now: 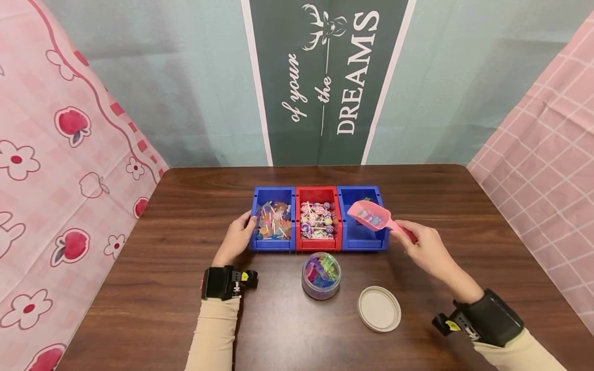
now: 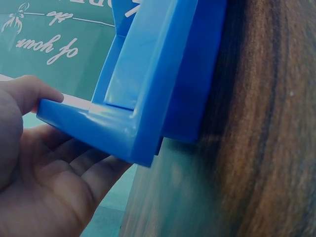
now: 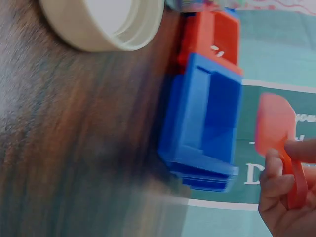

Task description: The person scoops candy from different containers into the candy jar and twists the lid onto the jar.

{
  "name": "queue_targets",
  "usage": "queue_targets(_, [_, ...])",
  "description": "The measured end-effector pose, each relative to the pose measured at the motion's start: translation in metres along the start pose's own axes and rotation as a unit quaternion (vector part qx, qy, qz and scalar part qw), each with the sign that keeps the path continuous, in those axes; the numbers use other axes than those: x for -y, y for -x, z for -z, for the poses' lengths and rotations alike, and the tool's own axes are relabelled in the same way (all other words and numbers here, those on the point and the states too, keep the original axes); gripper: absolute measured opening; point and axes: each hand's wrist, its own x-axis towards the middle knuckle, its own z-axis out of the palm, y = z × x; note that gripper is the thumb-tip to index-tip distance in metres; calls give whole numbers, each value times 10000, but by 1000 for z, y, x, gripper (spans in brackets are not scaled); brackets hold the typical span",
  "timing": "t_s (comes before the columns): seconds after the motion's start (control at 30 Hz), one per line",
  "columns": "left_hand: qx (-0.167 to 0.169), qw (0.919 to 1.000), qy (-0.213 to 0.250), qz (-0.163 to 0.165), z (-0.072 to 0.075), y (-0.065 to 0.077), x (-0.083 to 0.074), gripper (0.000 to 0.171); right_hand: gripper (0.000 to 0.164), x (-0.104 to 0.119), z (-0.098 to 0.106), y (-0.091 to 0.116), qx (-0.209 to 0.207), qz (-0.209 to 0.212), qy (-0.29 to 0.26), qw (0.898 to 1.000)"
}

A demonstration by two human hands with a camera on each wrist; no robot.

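Note:
My left hand (image 1: 237,238) grips the outer side wall of the left blue bin (image 1: 273,246); in the left wrist view the thumb lies on its rim and the fingers pass beneath. Several small lollipops and amber pieces fill that bin. With my right hand (image 1: 424,247) I hold a pink scoop (image 3: 275,121) by its handle. The scoop is above the right blue bin (image 1: 364,243) and carries translucent bluish and purple pieces. A few small dark or greenish pieces show at that bin's back. Between the blue bins stands a red bin (image 1: 318,194) with striped candies and lollipops.
In front of the red bin stands a clear round jar (image 1: 320,294), its top uncovered, with colourful translucent pieces inside. A cream round lid (image 1: 379,309) lies to its right on the brown wooden table (image 1: 153,288). Printed cloths hang behind and on both sides.

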Motion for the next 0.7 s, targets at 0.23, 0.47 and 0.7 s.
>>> queue_targets(0.23, [-30, 10000, -11, -19, 1, -1, 1, 48, 26, 13, 12, 8, 873, 358, -721, 9929])
queue_targets(0.47, [-29, 10000, 0, -3, -1, -2, 2, 48, 27, 27, 16, 17, 1546, 799, -1368, 9752])
queue_targets(0.7, [-35, 10000, -27, 16, 0, -1, 1, 48, 28, 32, 18, 20, 1893, 1075, -1307, 9672])
